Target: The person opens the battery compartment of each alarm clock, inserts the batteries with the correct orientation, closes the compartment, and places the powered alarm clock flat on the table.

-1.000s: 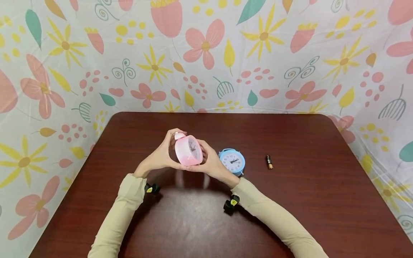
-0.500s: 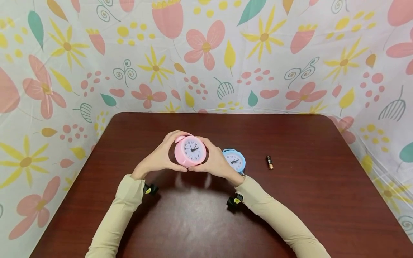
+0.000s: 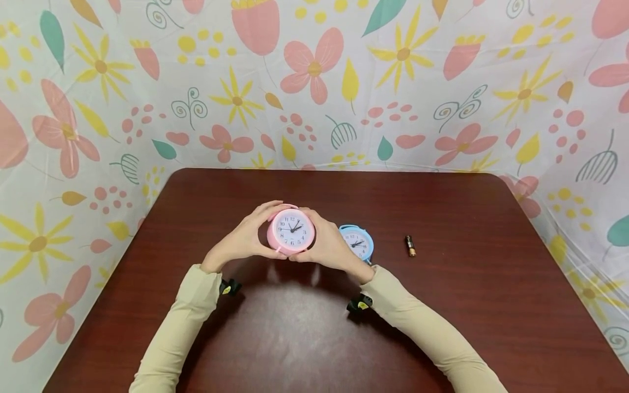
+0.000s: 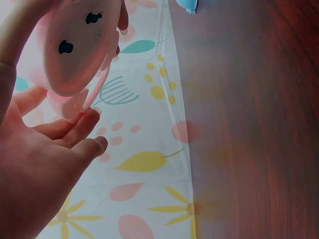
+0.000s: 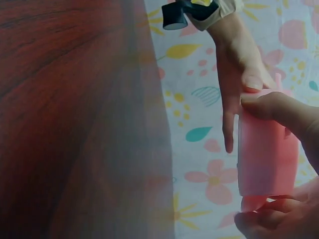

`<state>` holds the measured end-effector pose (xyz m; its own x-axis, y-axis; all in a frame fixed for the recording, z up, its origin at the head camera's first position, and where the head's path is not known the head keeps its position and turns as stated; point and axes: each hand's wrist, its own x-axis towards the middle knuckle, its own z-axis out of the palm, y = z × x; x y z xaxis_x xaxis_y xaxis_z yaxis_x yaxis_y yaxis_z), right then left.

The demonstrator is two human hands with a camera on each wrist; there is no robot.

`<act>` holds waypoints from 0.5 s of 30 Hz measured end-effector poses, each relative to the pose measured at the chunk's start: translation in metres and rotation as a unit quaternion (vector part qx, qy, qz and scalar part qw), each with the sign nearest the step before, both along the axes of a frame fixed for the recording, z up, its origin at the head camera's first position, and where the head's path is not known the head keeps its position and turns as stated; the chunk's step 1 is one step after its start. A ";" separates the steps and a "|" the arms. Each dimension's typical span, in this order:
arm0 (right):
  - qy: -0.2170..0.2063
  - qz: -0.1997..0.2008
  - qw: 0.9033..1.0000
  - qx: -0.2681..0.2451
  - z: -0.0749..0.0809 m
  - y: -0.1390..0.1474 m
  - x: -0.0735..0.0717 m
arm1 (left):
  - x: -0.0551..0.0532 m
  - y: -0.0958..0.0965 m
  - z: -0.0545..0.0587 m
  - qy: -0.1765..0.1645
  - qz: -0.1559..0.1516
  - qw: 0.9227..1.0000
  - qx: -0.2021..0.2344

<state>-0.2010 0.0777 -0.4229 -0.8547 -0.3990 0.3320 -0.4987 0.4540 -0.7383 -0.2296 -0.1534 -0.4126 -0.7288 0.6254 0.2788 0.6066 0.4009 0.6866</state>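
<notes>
A pink alarm clock [image 3: 293, 231] is held up over the table, its white dial facing the head camera. My left hand [image 3: 244, 238] grips its left side, thumb under the rim and fingers by the top. Around the opposite side curls my right hand [image 3: 330, 243], its thumb at the bottom edge. Two dark knobs [image 4: 66, 47] show on the clock's back in the left wrist view. Behind my right wrist, a blue alarm clock [image 3: 360, 243] rests on the table, its lower left part hidden.
A small black and copper-coloured battery [image 3: 410, 246] lies on the dark brown table [image 3: 472, 305], right of the blue clock. A flower-patterned cloth [image 3: 417, 82] hangs behind and beside the table.
The pink clock has turned from an angled, right-facing pose until its dial faces the head camera. Both hands keep hold of it. The blue clock and battery stay put.
</notes>
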 end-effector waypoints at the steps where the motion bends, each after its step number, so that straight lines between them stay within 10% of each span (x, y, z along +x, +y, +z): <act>1: 0.001 0.002 1.000 0.003 0.001 0.000 0.000 | 0.000 0.000 0.000 0.001 0.000 1.000 -0.001; 15: -0.007 0.053 0.997 0.054 0.008 0.006 -0.001 | 0.005 0.003 -0.009 0.032 0.043 0.999 -0.007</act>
